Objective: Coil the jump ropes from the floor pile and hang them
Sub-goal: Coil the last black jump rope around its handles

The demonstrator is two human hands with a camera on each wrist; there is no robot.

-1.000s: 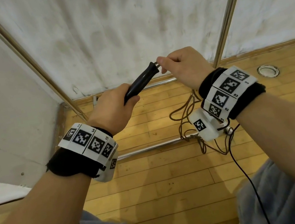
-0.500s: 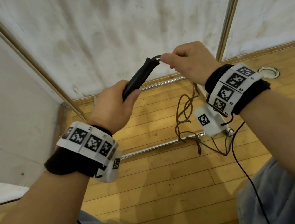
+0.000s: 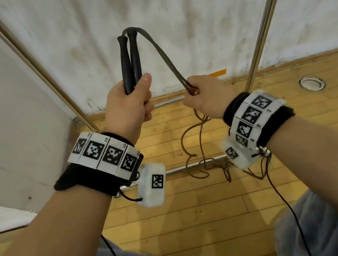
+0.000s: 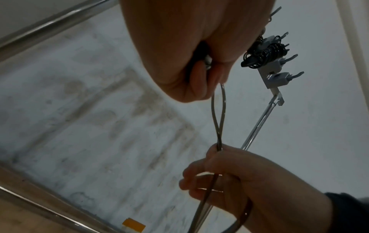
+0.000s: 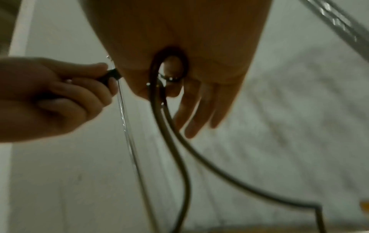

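Note:
My left hand [image 3: 137, 102] grips the two black jump rope handles [image 3: 130, 65] together, standing upright in front of the white wall. The rope [image 3: 160, 53] leaves the handle tops, arches over and runs down to my right hand [image 3: 193, 90], which pinches both strands between thumb and forefinger while its other fingers [image 5: 199, 113] hang straighter. Below that hand the brown rope drops to a loose tangle on the floor [image 3: 203, 162]. In the left wrist view the doubled rope [image 4: 218, 119] stretches between the left hand [image 4: 199, 82] and the right hand [image 4: 223, 170].
A hook rack [image 4: 277, 63] on a metal pole carries coiled dark ropes, up and to the right of my left hand. Two slanted metal poles [image 3: 262, 20] frame the wall, with rails low along the wooden floor [image 3: 178, 215]. A round floor fitting [image 3: 312, 83] lies far right.
The left hand has raised the handles and turned them from tilted to upright. The right hand has slid off the handle tip and down the rope, drawing out a length between the hands.

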